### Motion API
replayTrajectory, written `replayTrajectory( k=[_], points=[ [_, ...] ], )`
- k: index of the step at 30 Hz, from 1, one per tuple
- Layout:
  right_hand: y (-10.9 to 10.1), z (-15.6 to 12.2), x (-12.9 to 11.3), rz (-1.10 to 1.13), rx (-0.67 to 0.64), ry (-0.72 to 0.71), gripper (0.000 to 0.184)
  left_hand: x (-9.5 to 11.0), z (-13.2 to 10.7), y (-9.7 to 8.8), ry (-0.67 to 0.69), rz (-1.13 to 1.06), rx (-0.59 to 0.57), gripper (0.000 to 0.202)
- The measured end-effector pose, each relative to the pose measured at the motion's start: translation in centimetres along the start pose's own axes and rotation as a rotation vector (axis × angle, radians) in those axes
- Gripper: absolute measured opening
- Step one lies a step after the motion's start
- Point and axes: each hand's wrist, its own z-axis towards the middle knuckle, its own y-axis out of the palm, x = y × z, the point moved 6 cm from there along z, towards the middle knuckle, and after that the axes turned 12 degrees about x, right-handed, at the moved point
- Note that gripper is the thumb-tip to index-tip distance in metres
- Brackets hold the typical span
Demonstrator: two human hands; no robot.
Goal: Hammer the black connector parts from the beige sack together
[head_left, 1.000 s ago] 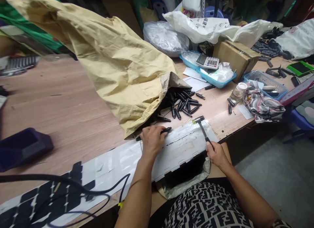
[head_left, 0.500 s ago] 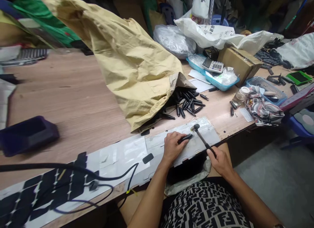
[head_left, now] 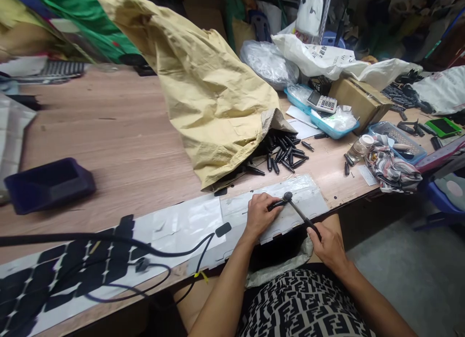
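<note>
My left hand [head_left: 260,214] is closed round a black tapered cylindrical piece [head_left: 276,204], held flat over the pale sheet [head_left: 238,206] at the table's front edge. My right hand [head_left: 327,242] grips the dark handle of a small hammer [head_left: 300,212]. The hammer's round head is at the right end of the black piece; whether the two touch I cannot tell. Many similar black pieces [head_left: 286,155] spill from the mouth of a tan sack [head_left: 221,95] just beyond my hands.
A dark blue bin [head_left: 51,184] stands at the left, near black cables [head_left: 156,252] and black patches [head_left: 87,264]. To the right are blue trays [head_left: 336,129] with a calculator, a jar [head_left: 363,145], a patterned cloth [head_left: 392,170] and a cardboard box [head_left: 359,102]. An open bag [head_left: 279,264] hangs below the edge.
The hammer head has moved left, from beside the black piece's end to right at it. My left hand still holds the piece. The whole view has shifted slightly.
</note>
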Motion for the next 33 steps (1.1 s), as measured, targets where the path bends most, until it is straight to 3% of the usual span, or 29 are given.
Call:
replayTrajectory(
  k=[11,16,22,25,30,33],
  points=[
    [0.4,-0.3,-1.3,-0.019,-0.086,-0.019,0.036,0.3,0.2,-0.2,-0.02,0.007,0.0,0.016],
    [-0.3,0.2,0.6,0.018,-0.023,0.107,0.04,0.2,0.1,0.0,-0.022,-0.012,-0.003,0.019],
    [-0.4,0.7,3.9,-0.101,0.01,0.259,0.037,0.6,0.1,-0.7,0.051,-0.085,-0.031,0.016],
    [0.5,0.7,4.6,-0.095,0.012,0.247,0.039,1.5,-1.1,-1.5,0.131,-0.144,-0.088,0.016],
    [1.5,0.4,5.0,-0.075,0.038,0.214,0.035,3.3,-5.2,-1.9,0.265,-0.105,-0.217,0.015],
    [1.6,0.3,5.0,-0.088,0.055,0.203,0.034,3.2,-5.2,-1.8,0.251,-0.078,-0.233,0.029]
  ],
)
